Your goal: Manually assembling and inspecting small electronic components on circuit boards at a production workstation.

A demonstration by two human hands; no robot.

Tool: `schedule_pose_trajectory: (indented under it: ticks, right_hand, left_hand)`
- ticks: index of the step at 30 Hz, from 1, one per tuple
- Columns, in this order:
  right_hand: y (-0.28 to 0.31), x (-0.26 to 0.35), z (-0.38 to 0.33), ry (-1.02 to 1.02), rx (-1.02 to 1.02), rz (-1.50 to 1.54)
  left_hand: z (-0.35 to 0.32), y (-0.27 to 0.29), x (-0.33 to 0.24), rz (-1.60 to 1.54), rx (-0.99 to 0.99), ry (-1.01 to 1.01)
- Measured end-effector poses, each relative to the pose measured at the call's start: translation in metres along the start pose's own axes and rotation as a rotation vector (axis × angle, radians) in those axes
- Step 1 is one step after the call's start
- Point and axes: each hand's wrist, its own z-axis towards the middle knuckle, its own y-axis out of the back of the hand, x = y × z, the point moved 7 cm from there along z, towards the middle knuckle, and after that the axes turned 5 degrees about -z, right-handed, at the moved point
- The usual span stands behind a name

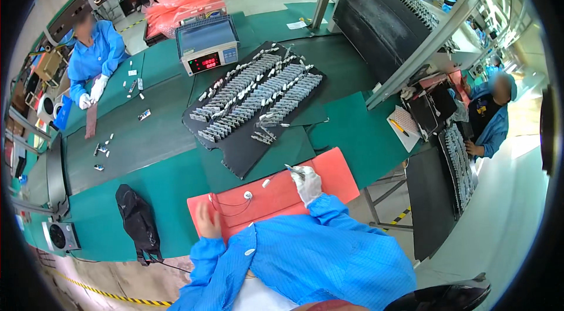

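Observation:
My left hand (207,221), bare, lies at the left end of a pink foam mat (276,198) with its fingers stretched out and apart. A thin dark cable (234,214) loops beside its fingertips to a small round white piece (248,195) on the mat. My right hand (308,185), in a white glove, is closed over the mat's right half. From its fingers sticks a small grey part (292,170), too small to tell its kind. Between the hands, a little white connector (266,183) rests near the mat's far edge.
Beyond the mat, a black board (235,161) carries rows of small grey metal parts (258,90). A digital scale (207,40) stands behind it. A black bag (137,220) lies left. Across the belt (158,131), a person (97,52) works; another person (493,111) is at right.

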Motion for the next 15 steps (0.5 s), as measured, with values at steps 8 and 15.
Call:
schedule_pose_trajectory:
  ticks: [8,15]
  right_hand:
    - [0.008,-0.037,-0.022,0.114,-0.047,-0.156]
    - [0.011,-0.018,-0.016,0.174,-0.033,-0.477]
  left_hand:
    - [-0.016,-0.007,-0.022,0.177,0.094,-0.169]
    - [-0.019,-0.009,-0.025,0.203,0.076,-0.177]
